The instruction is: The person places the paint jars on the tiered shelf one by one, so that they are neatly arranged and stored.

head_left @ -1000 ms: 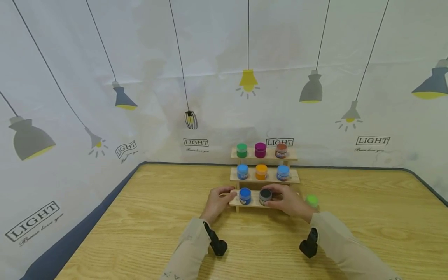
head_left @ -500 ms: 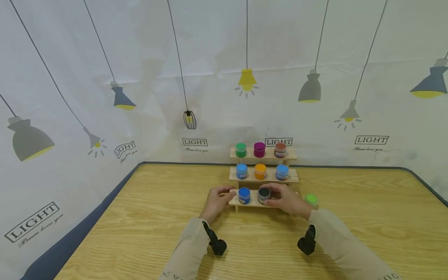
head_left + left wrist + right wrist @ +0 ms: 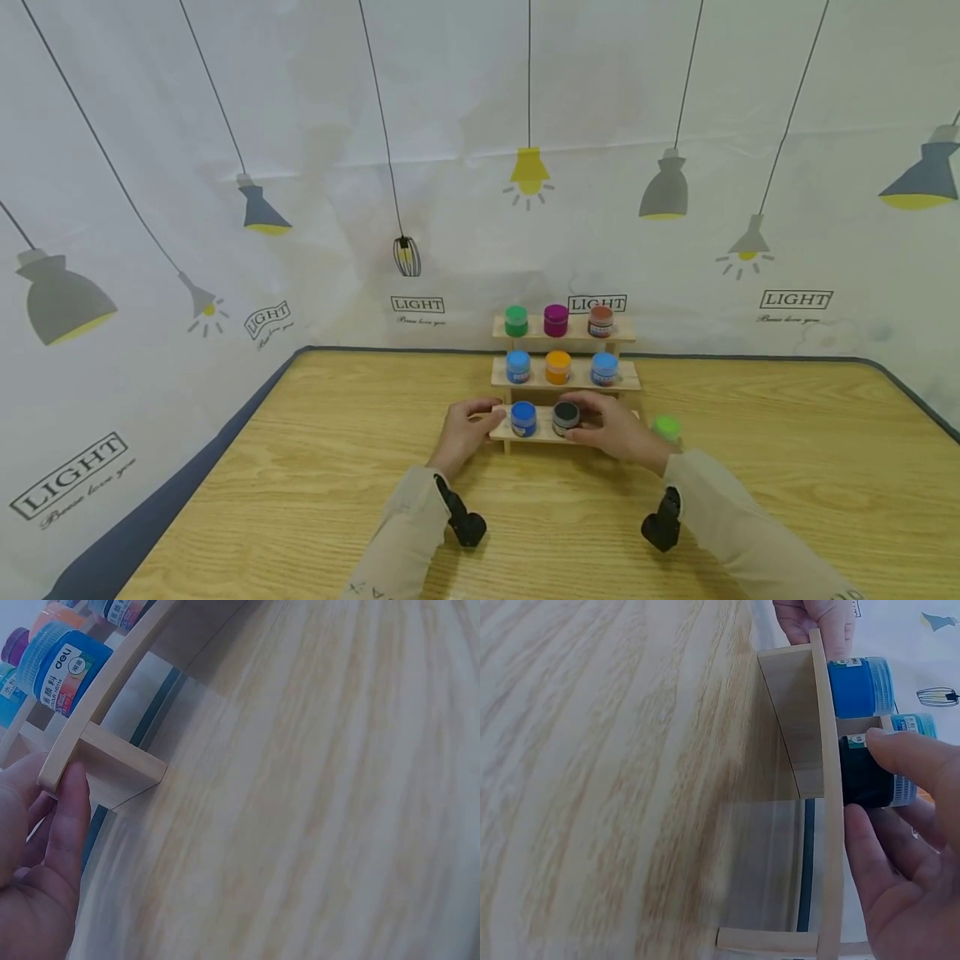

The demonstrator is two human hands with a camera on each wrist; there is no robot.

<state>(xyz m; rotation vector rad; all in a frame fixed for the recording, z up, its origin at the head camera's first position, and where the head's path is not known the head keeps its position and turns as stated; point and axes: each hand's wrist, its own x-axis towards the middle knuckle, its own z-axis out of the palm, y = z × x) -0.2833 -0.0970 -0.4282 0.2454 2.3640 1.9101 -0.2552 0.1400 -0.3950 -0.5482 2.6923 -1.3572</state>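
Note:
My left hand [image 3: 461, 435] pinches the left end of the bottom board [image 3: 545, 429] of a three-tier wooden stand. The left wrist view shows the thumb and fingers around the board's end [image 3: 64, 754]. With its thumb and fingers my right hand [image 3: 621, 429] holds a black paint jar [image 3: 566, 419], upright on that same board. To the jar's left stands a dark blue paint jar [image 3: 523, 419], its labelled side [image 3: 71, 671] showing in the left wrist view. In the right wrist view, the thumb lies along the black jar [image 3: 864, 776] and fingertips are at its base.
Light blue [image 3: 518, 367], orange [image 3: 558, 367] and blue [image 3: 604, 367] jars stand on the middle tier. Green [image 3: 516, 321], purple [image 3: 556, 320] and reddish-brown [image 3: 601, 321] ones occupy the top. A light green jar [image 3: 666, 428] is on the table [image 3: 360, 417], partly behind my right wrist.

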